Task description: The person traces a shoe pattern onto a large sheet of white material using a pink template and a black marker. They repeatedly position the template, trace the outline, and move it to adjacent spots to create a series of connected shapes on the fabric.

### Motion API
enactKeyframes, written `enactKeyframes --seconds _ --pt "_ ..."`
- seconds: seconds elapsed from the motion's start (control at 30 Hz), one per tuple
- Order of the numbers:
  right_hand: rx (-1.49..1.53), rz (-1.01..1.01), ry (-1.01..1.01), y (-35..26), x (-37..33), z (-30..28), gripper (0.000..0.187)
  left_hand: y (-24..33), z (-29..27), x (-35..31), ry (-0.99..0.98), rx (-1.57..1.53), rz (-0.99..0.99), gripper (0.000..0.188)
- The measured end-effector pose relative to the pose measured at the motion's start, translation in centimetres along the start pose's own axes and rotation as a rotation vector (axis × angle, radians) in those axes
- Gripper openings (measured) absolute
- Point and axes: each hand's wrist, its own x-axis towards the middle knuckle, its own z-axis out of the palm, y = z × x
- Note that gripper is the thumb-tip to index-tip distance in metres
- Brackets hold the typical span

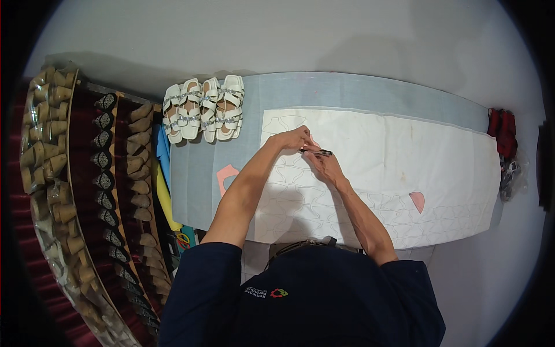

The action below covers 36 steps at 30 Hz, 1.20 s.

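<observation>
A black pen [325, 153] is gripped in the right hand [325, 165], just beside the left hand [296, 137], over the white sheet [381, 150]. Its long axis is laid roughly left to right; its tip cannot be made out. A pink piece [314, 141] is partly hidden by the hands; whether it is grasped or pressed by the left cannot be told.

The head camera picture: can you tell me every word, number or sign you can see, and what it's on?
Dark blue shirt: small pale lettering beside a red-and-green emblem; I won't copy the words.
White sheet: thin drawn outlines, no lettering I can make out.
Black pen: too small to tell whether it has any writing.
</observation>
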Motion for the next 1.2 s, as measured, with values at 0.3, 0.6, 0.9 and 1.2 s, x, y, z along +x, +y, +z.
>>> enactKeyframes --seconds 0.3,0.6,0.9,1.2 --pt "-0.081 -0.054 0.030 1.0 1.1 0.9 0.041 0.2 -0.1 0.1 0.001 -0.078 -0.017 0.031" --pt "-0.297 -0.278 0.113 1.6 1.6 0.0 0.029 -0.2 -0.2 -0.4 -0.004 -0.059 -0.010 0.040" --pt "-0.352 -0.189 0.015 2.4 1.3 -5.0 0.030 0.5 2.4 -1.5 0.161 -0.018 0.016 0.049" --pt "-0.286 -0.182 0.005 2.4 1.5 -5.5 0.028 2.9 7.9 -3.5 0.438 0.292 -0.017 0.066"
